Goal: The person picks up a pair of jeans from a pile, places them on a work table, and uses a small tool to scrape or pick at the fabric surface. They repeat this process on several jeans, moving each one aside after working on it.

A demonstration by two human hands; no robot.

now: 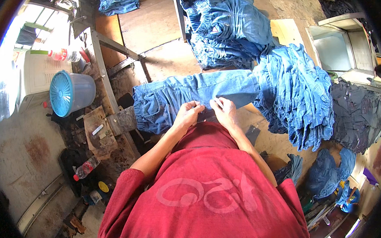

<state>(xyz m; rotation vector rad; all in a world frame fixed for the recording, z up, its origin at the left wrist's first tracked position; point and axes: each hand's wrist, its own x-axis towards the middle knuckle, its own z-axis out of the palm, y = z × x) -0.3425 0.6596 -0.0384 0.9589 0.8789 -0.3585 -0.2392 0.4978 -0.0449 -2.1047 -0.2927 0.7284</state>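
Note:
A pair of blue jeans [201,88] with a gathered elastic waist at its left end lies stretched crosswise in front of me. The jeans' waist end is drawn over a narrow support [123,120]. My left hand [191,113] is closed in a pinch at the near edge of the denim. Close beside it on the right, my right hand [225,111] pinches too, with its thumb and forefinger pressed together. Whatever lies between the fingers of either hand is too small to make out. The right end of the jeans meets a heap of gathered blue denim [300,95].
A tall stack of folded jeans [228,25] stands beyond. Dark garments [358,113] lie at the right. To the left are a metal frame [104,67], a clear bucket with a blue lid [73,92] and a plastic bottle [86,167]. More denim [327,171] lies low at the right.

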